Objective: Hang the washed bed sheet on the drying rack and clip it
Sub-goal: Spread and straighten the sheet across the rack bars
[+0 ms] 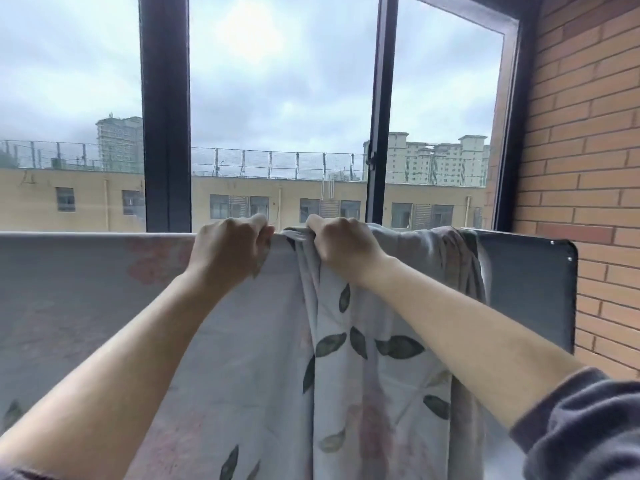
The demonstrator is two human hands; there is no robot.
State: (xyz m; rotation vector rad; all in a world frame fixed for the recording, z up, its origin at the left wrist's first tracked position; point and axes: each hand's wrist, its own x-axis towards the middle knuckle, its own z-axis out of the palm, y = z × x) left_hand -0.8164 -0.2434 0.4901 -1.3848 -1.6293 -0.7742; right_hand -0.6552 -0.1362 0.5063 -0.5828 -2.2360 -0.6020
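Bedsheet, pale grey fabric with dark leaf print (367, 344): draped along a covered horizontal rail, long axis left–right. Left hand (231, 245), right hand (341, 247) grip its top edge with curled fingers; bunched remainder lies just right of right hand.

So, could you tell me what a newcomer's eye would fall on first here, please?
At the centre, the left hand and the right hand both grip the top edge of the pale grey bed sheet printed with dark green leaves, smooth to the left and bunched in folds to the right. Behind it stands a black-framed window onto cloudy sky, with a red brick wall at the far right.
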